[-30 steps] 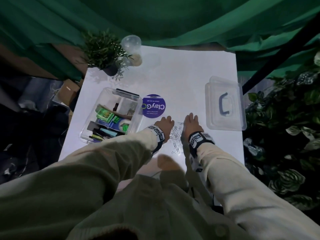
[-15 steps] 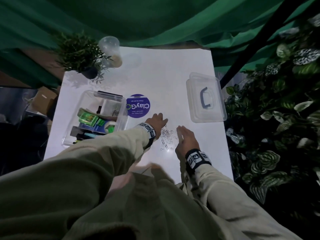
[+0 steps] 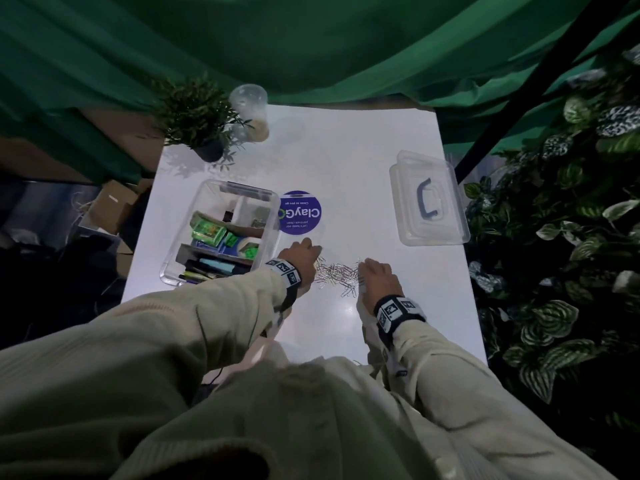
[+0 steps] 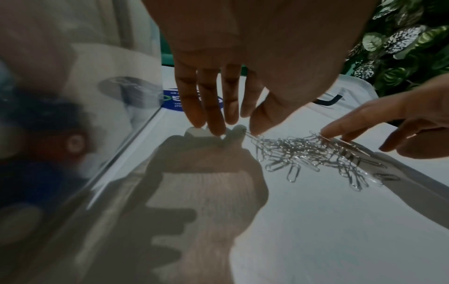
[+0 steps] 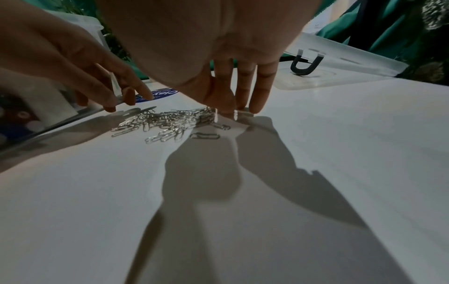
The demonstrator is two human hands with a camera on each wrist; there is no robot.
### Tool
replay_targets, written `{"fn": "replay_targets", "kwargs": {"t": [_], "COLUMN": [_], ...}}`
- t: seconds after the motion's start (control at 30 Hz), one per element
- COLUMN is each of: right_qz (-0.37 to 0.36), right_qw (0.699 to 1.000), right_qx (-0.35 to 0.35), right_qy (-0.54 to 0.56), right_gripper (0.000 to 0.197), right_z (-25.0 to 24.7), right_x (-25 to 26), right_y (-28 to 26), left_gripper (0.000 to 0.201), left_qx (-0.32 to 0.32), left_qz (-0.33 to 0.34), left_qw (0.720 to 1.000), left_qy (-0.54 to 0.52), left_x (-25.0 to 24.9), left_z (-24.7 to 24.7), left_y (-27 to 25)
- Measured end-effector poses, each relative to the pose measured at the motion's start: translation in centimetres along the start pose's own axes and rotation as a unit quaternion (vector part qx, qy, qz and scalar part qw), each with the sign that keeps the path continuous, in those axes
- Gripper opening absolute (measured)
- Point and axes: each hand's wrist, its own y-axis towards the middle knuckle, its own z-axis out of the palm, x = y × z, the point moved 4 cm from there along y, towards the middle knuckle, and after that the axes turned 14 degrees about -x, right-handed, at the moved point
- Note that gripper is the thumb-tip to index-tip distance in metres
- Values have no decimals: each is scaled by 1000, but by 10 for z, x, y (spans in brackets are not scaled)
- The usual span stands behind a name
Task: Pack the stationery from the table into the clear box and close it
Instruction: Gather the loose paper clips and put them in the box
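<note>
A heap of silver paper clips (image 3: 337,273) (image 4: 306,153) (image 5: 170,123) lies on the white table (image 3: 346,161) between my hands. My left hand (image 3: 300,252) (image 4: 226,107) stands at the heap's left end, fingers straight and tips on the table. My right hand (image 3: 375,277) (image 5: 238,90) stands at its right end, fingers straight, tips touching the clips. The clear box (image 3: 173,268) sits open at the left, holding green, blue and dark stationery. Its clear lid (image 3: 429,199) (image 5: 340,57), with a dark handle, lies at the right.
A purple round sticker (image 3: 300,212) is on the table beside the box. A small potted plant (image 3: 197,116) and a clear cup (image 3: 249,110) stand at the far left corner. Leafy plants (image 3: 561,237) crowd the right edge; a green cloth (image 3: 311,39) hangs behind.
My right hand drew back and then came in against the clips' right end. The scattered clips are now bunched into a tighter heap between both hands.
</note>
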Motion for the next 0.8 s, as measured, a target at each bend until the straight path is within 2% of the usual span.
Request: {"fn": "replay_targets", "kwargs": {"t": [0.07, 0.17, 0.23, 0.3, 0.4, 0.47, 0.57, 0.7, 0.8], "right_qz": [-20, -14, 20, 62, 131, 160, 146, 108, 89], "right_qw": [999, 997, 995, 994, 988, 984, 985, 986, 990], "right_qx": [-4, -38, -59, -69, -70, -61, -47, -47, -38], "right_qy": [27, 67, 81, 66, 41, 47, 80, 120, 101], "right_gripper": [62, 58, 54, 50, 40, 38, 38, 36, 63], "right_z": [2, 3, 2, 1, 1, 2, 6, 8, 7], "right_x": [2, 3, -1, -7, -10, -8, 6, 25, 25], "right_y": [-4, -9, -13, -17, -22, -23, -17, -8, -3], "left_gripper": [40, 54, 60, 59, 61, 68, 73, 57, 58], "left_qx": [18, 44, 42, 13, -43, -38, -12, -10, -5], "left_qz": [2, 36, 58, 68, 33, 13, 19, 52, 65], "left_qw": [1000, 998, 996, 996, 997, 998, 999, 998, 996], "left_qy": [-14, -35, -54, -62, -60, -45, -27, -37, -55], "left_x": [4, -2, -10, -15, -12, -7, -5, -12, -13], "left_z": [6, 17, 21, 21, 16, 16, 20, 24, 25], "left_y": [-2, -6, -6, -5, -3, -3, -3, -3, -2]}}
